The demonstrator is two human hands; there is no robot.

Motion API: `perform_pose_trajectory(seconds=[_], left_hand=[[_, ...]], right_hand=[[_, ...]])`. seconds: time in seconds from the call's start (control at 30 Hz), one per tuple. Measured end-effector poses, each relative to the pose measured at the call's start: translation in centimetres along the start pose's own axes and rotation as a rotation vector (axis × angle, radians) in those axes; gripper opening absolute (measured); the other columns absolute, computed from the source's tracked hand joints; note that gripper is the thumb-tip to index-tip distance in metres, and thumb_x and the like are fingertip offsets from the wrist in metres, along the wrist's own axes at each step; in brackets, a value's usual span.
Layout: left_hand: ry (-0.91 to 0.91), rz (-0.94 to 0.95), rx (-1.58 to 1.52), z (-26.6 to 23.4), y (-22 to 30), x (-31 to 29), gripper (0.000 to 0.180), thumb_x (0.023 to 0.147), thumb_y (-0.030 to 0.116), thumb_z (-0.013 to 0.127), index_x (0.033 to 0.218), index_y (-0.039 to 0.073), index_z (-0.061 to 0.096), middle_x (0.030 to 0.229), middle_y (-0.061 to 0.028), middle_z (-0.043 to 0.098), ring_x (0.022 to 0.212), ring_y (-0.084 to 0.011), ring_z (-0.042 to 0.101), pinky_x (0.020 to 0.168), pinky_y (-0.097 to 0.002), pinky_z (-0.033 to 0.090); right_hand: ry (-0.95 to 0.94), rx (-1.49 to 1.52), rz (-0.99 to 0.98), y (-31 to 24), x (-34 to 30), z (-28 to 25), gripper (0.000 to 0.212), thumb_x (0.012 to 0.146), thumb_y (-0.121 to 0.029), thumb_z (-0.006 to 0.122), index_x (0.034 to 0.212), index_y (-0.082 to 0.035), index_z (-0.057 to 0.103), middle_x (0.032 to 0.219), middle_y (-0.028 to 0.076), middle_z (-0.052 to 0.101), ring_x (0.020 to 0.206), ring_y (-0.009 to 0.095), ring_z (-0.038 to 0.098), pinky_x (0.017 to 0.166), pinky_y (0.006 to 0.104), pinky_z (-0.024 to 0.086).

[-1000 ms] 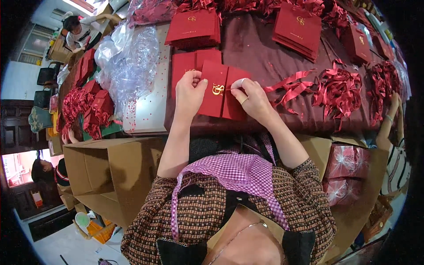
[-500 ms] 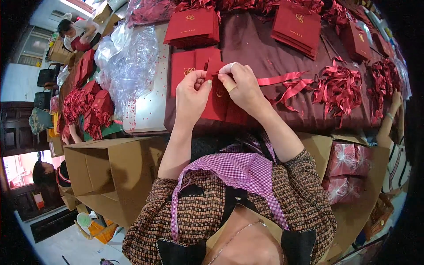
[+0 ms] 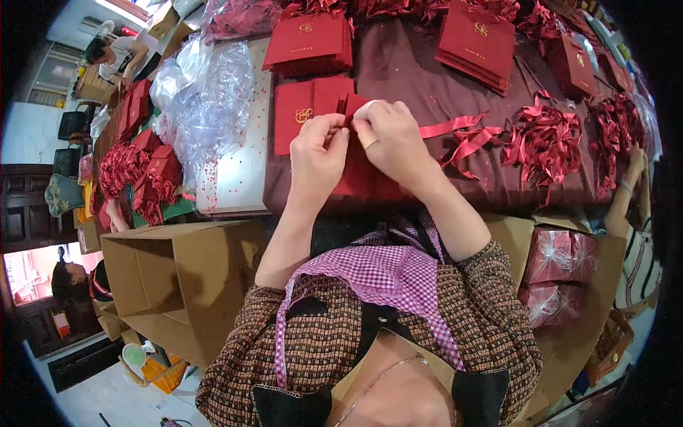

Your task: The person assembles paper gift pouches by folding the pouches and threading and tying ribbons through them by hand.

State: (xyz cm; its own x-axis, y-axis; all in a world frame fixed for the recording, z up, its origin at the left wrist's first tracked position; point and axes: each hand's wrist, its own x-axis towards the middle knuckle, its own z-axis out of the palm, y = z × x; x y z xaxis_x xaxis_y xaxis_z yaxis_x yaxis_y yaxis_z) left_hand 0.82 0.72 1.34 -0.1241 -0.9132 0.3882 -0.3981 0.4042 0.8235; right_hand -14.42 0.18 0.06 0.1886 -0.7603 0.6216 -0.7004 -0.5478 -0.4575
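Both hands meet over the near edge of the table, pinching the upper edge of a red paper gift bag (image 3: 353,105). My left hand (image 3: 318,153) grips it between thumb and fingers. Close beside it, my right hand (image 3: 393,134) is closed on the same edge, with a white wrap and a tan band on its fingers. The fingers hide the exact spot they work on; whether a ribbon is there I cannot tell. Flat red bags (image 3: 293,117) with a gold mark lie under and left of my hands. Loose red ribbons (image 3: 466,135) lie right of them.
Stacks of red bags (image 3: 307,46) stand farther back. A ribbon heap (image 3: 544,142) lies to the right, crumpled clear plastic (image 3: 213,92) to the left. An open cardboard box (image 3: 181,277) stands at lower left, wrapped red packs (image 3: 558,277) at right. Other people work around the table.
My left hand has shifted slightly right, closer to my right hand. The bag's edge moved with it, and the gold mark beneath my hands is now hidden.
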Motion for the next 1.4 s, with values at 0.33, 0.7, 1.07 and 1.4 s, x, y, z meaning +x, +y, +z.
perform_pose_trajectory(seconds=[0.33,0.7,1.07,1.4], left_hand=[[-0.149,0.207,-0.114,-0.5,-1.9,1.4,0.018,0.084,-0.005,0.056,0.101,-0.004,0.063,0.076,-0.0112,0.058,0.073,-0.0204,0.057,0.068,-0.0285,0.046],[-0.127,0.207,-0.055,-0.5,-1.6,1.7,0.013,0.076,-0.007,0.058,0.088,-0.004,0.061,0.076,-0.0134,0.059,0.072,-0.0237,0.058,0.067,-0.0310,0.046],[0.024,-0.364,-0.492,-1.0,-2.3,1.4,0.009,0.086,0.004,0.059,0.088,-0.002,0.065,0.079,-0.0019,0.063,0.075,-0.0073,0.056,0.068,-0.0223,0.045],[0.243,-0.110,-0.084,-4.9,-2.5,2.1,0.010,0.086,0.004,0.062,0.095,-0.001,0.064,0.084,-0.0049,0.062,0.075,-0.0118,0.056,0.067,-0.0246,0.045]], right_hand=[[-0.008,0.325,0.119,0.4,-0.1,-1.7,0.006,0.080,-0.006,0.063,0.083,-0.006,0.058,0.080,0.009,0.063,0.076,0.029,0.058,0.070,0.0378,0.043],[-0.101,0.493,0.083,1.0,1.9,-3.4,0.024,0.082,-0.005,0.062,0.106,-0.008,0.063,0.093,0.010,0.062,0.091,0.027,0.057,0.083,0.0351,0.044],[-0.239,0.290,-0.196,2.4,3.9,-4.3,0.014,0.078,0.003,0.060,0.087,-0.008,0.061,0.088,0.006,0.061,0.087,0.027,0.057,0.080,0.0353,0.043],[-0.248,0.314,-0.087,3.4,4.3,-3.8,0.016,0.077,0.008,0.056,0.088,-0.003,0.060,0.085,0.012,0.060,0.084,0.032,0.058,0.072,0.0374,0.047]])
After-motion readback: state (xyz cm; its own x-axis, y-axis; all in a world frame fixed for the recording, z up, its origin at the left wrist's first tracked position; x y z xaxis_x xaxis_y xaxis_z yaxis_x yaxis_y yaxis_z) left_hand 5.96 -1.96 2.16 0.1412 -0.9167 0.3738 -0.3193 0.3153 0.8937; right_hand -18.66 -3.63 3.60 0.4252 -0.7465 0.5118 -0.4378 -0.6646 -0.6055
